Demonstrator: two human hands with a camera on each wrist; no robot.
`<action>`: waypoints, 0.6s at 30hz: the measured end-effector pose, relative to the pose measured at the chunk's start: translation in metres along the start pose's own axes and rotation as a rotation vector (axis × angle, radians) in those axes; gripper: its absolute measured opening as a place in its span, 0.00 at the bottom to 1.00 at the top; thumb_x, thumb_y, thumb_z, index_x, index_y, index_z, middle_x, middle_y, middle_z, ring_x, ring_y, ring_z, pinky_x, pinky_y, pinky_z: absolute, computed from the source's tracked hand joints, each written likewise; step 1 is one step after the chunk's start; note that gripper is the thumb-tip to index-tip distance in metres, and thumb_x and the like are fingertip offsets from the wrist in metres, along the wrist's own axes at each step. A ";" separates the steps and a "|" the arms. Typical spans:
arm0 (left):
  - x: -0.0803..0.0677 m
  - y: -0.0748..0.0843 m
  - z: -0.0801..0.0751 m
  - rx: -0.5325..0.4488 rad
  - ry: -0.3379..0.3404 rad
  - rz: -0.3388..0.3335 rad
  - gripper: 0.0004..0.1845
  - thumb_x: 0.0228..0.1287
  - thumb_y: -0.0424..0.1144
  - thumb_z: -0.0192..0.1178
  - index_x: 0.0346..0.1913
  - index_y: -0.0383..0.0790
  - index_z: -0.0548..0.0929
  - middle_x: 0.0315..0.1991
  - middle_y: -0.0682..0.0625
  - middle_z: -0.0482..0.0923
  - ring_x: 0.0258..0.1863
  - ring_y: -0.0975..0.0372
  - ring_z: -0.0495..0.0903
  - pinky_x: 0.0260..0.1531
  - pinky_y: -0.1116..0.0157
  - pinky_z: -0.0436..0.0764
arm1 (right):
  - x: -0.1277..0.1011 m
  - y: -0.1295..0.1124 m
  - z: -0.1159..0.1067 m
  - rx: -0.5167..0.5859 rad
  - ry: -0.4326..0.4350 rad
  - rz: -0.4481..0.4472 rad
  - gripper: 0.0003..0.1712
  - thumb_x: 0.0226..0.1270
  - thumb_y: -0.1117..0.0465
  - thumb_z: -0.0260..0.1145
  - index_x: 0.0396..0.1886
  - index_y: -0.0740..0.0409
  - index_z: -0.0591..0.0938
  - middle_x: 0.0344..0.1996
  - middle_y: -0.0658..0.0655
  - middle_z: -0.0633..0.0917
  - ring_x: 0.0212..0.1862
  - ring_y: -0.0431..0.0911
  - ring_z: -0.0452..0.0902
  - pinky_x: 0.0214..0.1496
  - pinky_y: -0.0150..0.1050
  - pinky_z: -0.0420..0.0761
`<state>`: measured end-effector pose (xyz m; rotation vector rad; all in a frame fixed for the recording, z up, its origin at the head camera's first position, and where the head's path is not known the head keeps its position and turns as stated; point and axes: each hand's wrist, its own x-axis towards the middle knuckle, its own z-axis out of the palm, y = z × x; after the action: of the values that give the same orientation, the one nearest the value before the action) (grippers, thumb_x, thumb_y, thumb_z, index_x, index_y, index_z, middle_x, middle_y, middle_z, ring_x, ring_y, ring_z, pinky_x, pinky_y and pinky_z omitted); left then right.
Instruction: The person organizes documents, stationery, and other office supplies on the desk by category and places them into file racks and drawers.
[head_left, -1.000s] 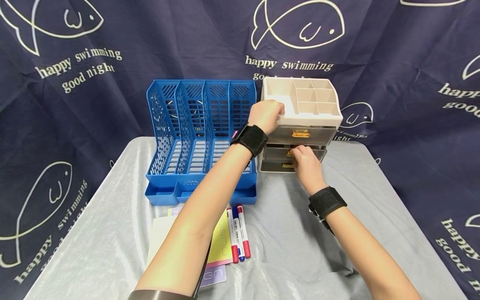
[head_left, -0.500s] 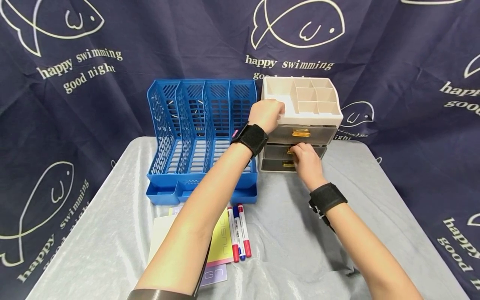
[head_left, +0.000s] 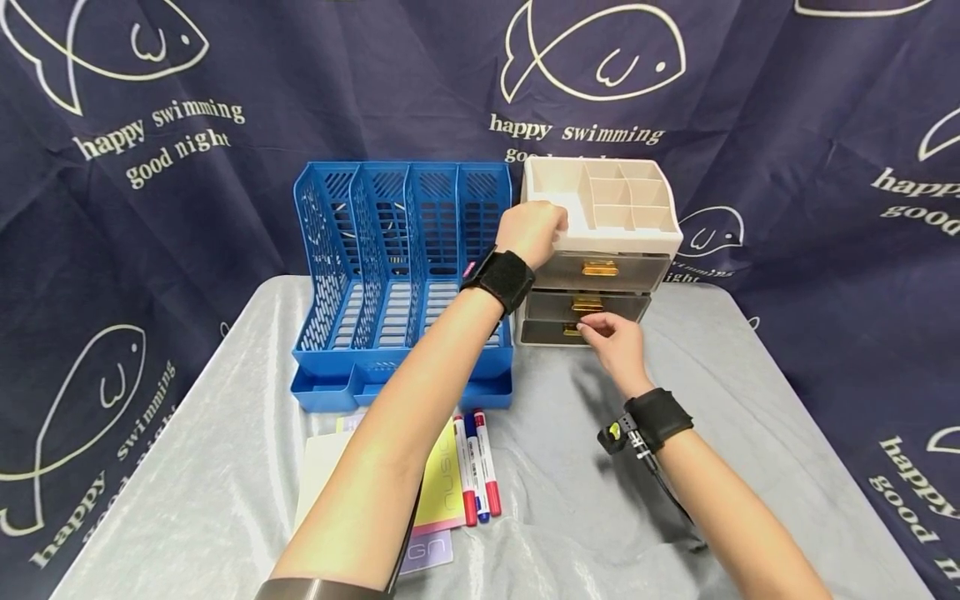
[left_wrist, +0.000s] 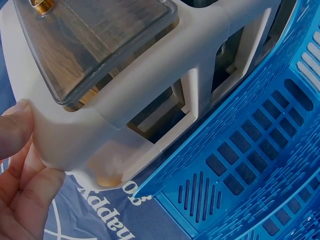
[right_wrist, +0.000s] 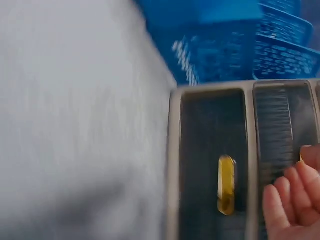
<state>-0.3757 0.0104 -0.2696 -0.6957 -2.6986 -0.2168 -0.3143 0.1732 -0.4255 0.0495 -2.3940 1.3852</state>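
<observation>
The right hand (head_left: 615, 337) is held just in front of the lower drawers of the beige drawer organizer (head_left: 600, 250), its fingers loosely curled and nothing gripped; the fingertips (head_left: 588, 327) are seen just beside the gold handle of the bottom drawer (head_left: 573, 331), though contact cannot be confirmed. In the right wrist view the same handle (right_wrist: 226, 185) is shown blurred, with the fingers (right_wrist: 290, 200) beside the next drawer front. The left hand (head_left: 531, 229) is clamped on the near left top corner of the organizer (left_wrist: 65, 145), thumb on the front and fingers curled under the rim.

The organizer stands on the far part of the desk (head_left: 750, 417), touching or just beside the blue file rack (head_left: 401, 275) on its left. All three drawers appear closed.

For a drawer to be drawn well, the small handle should be pinched squarely and pulled straight toward the near edge, while the frame is kept braced so that it is not dragged along the cloth. Three markers (head_left: 476, 467) and some papers (head_left: 442, 492) lie near, left of centre.
</observation>
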 end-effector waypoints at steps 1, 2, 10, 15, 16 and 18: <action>0.000 0.000 0.000 0.000 0.001 -0.001 0.10 0.62 0.32 0.57 0.41 0.48 0.85 0.41 0.53 0.83 0.41 0.61 0.80 0.43 0.62 0.77 | -0.001 0.001 0.001 0.065 -0.019 0.072 0.10 0.58 0.66 0.68 0.38 0.69 0.84 0.28 0.57 0.86 0.27 0.35 0.76 0.31 0.24 0.74; 0.000 0.000 0.000 0.000 0.001 -0.001 0.10 0.62 0.32 0.57 0.41 0.48 0.85 0.41 0.53 0.83 0.41 0.61 0.80 0.42 0.62 0.78 | -0.002 0.002 0.002 0.126 -0.036 0.136 0.12 0.59 0.66 0.67 0.39 0.71 0.84 0.27 0.54 0.85 0.27 0.33 0.76 0.32 0.24 0.75; -0.002 -0.002 0.000 0.002 0.002 0.000 0.10 0.63 0.32 0.57 0.42 0.48 0.85 0.42 0.53 0.83 0.42 0.61 0.81 0.43 0.62 0.77 | -0.008 0.014 0.011 0.626 -0.172 0.585 0.06 0.65 0.68 0.60 0.30 0.57 0.82 0.24 0.44 0.84 0.29 0.34 0.81 0.44 0.32 0.81; -0.001 -0.001 0.001 -0.005 -0.004 -0.005 0.10 0.63 0.33 0.57 0.42 0.48 0.85 0.42 0.53 0.84 0.42 0.62 0.81 0.44 0.63 0.78 | -0.006 0.019 0.014 0.896 -0.202 0.768 0.11 0.67 0.69 0.57 0.26 0.57 0.81 0.24 0.50 0.84 0.30 0.38 0.81 0.46 0.31 0.80; -0.001 -0.001 0.001 -0.006 -0.003 -0.005 0.10 0.63 0.33 0.57 0.42 0.48 0.85 0.42 0.53 0.84 0.42 0.62 0.81 0.44 0.63 0.78 | -0.005 0.020 0.014 0.927 -0.201 0.797 0.11 0.68 0.68 0.57 0.27 0.57 0.81 0.24 0.50 0.84 0.31 0.39 0.81 0.48 0.32 0.79; -0.001 0.000 0.001 -0.007 -0.001 -0.003 0.10 0.63 0.33 0.58 0.42 0.48 0.85 0.42 0.53 0.84 0.42 0.62 0.81 0.44 0.63 0.78 | -0.003 0.022 0.015 0.969 -0.193 0.839 0.10 0.68 0.67 0.57 0.27 0.57 0.82 0.25 0.51 0.84 0.32 0.39 0.81 0.54 0.33 0.76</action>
<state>-0.3754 0.0102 -0.2710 -0.6941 -2.7017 -0.2272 -0.3206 0.1720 -0.4517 -0.6506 -1.6431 2.9020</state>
